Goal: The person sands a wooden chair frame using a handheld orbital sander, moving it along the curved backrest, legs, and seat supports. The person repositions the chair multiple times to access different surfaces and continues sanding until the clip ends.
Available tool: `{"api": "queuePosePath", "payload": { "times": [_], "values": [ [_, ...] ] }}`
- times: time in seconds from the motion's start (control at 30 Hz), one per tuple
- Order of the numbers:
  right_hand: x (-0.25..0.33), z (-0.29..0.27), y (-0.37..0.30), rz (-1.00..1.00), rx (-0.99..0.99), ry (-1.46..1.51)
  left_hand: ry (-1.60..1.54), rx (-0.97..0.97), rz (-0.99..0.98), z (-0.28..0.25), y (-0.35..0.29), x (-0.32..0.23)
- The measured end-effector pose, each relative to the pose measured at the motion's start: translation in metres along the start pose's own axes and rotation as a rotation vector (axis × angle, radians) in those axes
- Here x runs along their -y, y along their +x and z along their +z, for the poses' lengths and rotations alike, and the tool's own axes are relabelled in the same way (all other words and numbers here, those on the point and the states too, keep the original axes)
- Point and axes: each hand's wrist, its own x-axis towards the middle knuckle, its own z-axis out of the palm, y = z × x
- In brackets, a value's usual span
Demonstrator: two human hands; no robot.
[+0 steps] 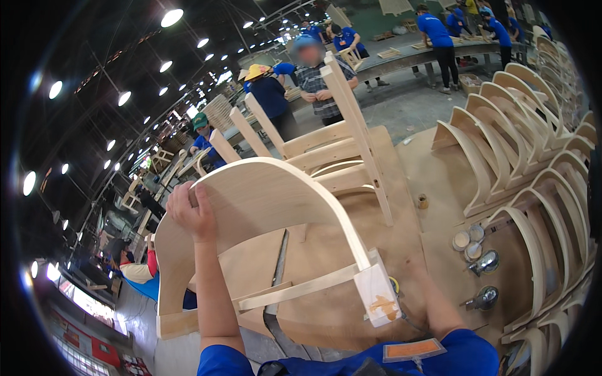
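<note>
The top edge of a curved wooden chair back (269,178) is being gripped at its left shoulder by the left hand (193,212), with the fingers being curled over the rim. The right hand (414,268) is being blurred into the brown behind it, beside the chair back's right end, and whether anything is being gripped there cannot be told. The chair back is being held upright in front of the body, over a brown-covered table (401,235). Its 2 ends are being joined by a thin wooden rail (301,286), and the pale block (376,294) at the right end is being marked by an orange-brown patch.

Just beyond the panel, a wooden frame (326,135) with upright posts is being supported by the table. To the right, 3 small cups (461,240) are being kept together near 2 shiny metal tools (483,299). Farther right, many curved chair backs (495,141) are being stored in rows. Past the table, a plaid shirt (323,84) is being worn by a standing person, and long benches (407,59) are being used by workers in blue.
</note>
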Motion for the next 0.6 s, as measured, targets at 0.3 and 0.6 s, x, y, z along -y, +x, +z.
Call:
{"api": "queuePosePath", "payload": {
  "times": [0.3, 0.6],
  "values": [
    [0.032, 0.091, -0.080, -0.326, 0.251, -0.452, -0.017, -0.030, 0.006, -0.001, -0.001, 0.001],
    [0.035, 0.060, -0.099, -0.145, 0.151, -0.348, -0.037, -0.126, 0.049, -0.020, -0.005, -0.006]
  ]
}}
